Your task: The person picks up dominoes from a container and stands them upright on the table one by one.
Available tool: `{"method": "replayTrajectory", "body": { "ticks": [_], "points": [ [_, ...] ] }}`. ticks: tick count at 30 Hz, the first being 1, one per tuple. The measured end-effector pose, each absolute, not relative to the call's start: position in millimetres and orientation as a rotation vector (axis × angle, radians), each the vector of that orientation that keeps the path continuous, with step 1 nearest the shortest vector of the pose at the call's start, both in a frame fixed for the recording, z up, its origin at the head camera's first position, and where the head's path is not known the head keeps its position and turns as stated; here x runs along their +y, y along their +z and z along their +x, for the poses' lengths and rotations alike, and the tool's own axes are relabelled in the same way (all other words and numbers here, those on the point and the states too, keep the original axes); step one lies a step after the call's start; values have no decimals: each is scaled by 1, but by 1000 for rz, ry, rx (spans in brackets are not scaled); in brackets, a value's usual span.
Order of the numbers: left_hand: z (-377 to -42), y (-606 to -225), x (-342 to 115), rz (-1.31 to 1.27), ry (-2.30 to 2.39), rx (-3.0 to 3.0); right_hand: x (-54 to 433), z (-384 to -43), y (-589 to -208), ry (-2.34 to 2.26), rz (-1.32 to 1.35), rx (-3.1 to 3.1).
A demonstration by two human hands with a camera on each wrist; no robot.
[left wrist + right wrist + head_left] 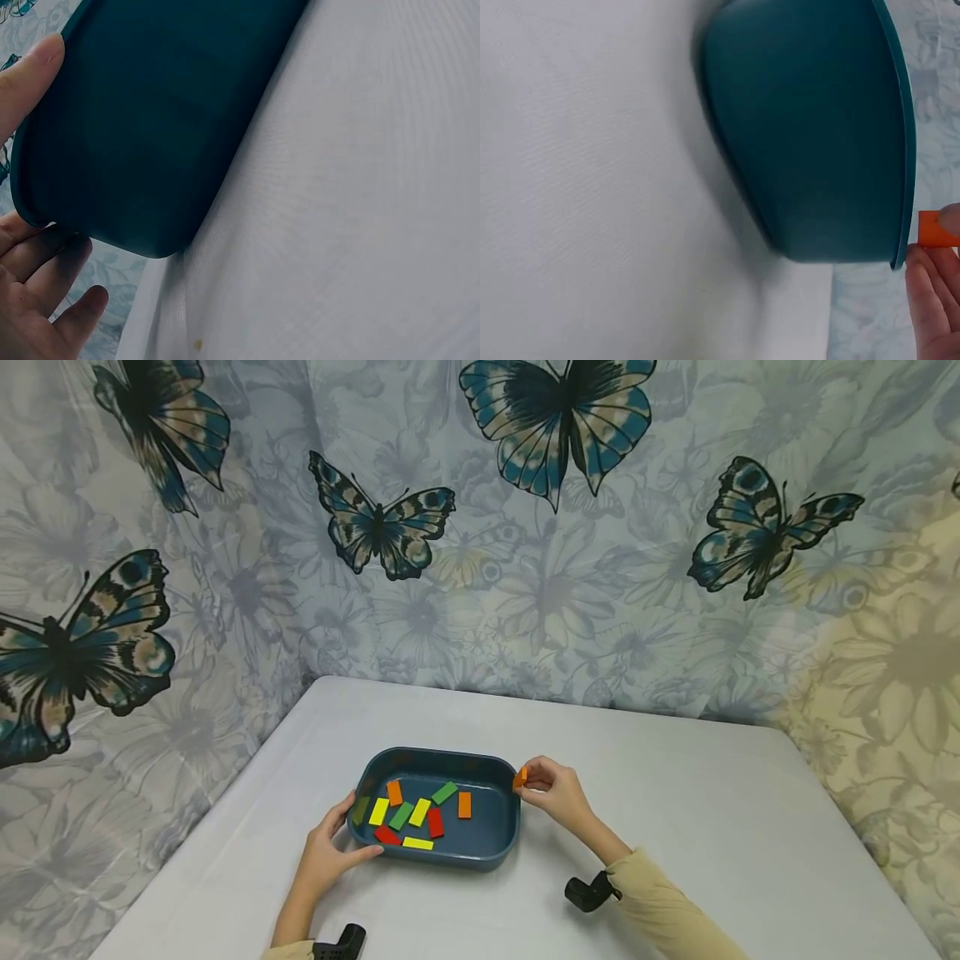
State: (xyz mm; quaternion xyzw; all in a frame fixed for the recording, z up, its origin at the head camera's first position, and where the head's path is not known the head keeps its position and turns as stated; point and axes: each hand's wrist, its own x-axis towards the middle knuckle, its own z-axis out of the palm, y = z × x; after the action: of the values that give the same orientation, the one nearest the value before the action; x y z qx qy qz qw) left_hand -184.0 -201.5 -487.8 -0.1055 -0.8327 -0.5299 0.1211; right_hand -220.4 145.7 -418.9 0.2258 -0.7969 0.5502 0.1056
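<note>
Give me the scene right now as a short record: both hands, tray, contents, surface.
left hand: grips the left end of the blue tray
right hand: pinches an orange block near the tray's right end
tray contents: two orange blocks, three yellow blocks, two green blocks, two red blocks
surface: white table, under the tray

You can pass your right hand (555, 788) rightward over the white tabletop (690, 802), but the high-walled blue dish (489, 832) blocks any low path leftward.
</note>
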Motion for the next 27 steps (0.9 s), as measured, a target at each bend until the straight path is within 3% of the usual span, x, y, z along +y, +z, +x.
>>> {"method": "replayTrajectory", "body": {
  "ticks": [12,20,27],
  "points": [
    [-169,-454,-191,-279,-1529,-2453,171,-226,-442,1582,586,-2331],
    [-184,-488,-203,-288,-1586,-2430,181,-233,-462,1553,490,-2372],
    [-182,-490,-203,-282,-1586,-2427,184,-237,-476,1527,440,-2402]
  ]
}}
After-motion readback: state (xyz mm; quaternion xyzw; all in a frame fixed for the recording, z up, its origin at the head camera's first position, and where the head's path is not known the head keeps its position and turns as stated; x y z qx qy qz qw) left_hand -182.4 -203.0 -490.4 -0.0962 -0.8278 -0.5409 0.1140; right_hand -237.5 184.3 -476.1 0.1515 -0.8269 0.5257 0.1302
